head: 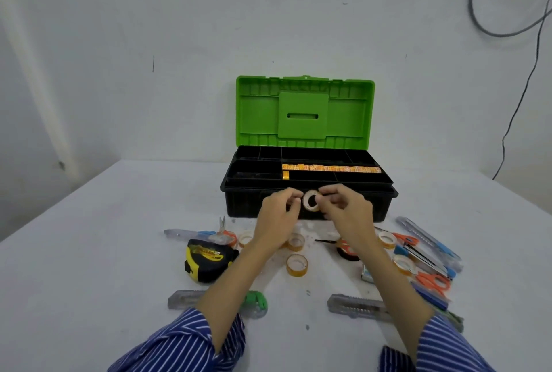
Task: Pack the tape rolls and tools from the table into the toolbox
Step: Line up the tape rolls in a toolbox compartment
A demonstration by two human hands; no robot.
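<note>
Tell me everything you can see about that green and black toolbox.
The toolbox looks like plastic: a black base with a bright green lid, ribbed inside, standing open and upright behind it. It sits on the white table near the wall. A black tray on top is split into several compartments; a row of yellow tape rolls stands on edge in one long compartment, with one more at its left end. Both hands hold a tape roll in front of the box; whether they touch it is unclear.

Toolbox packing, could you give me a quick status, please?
Right hand pinching tape roll; left hand alongside. Toolbox open. Nothing blocking.
</note>
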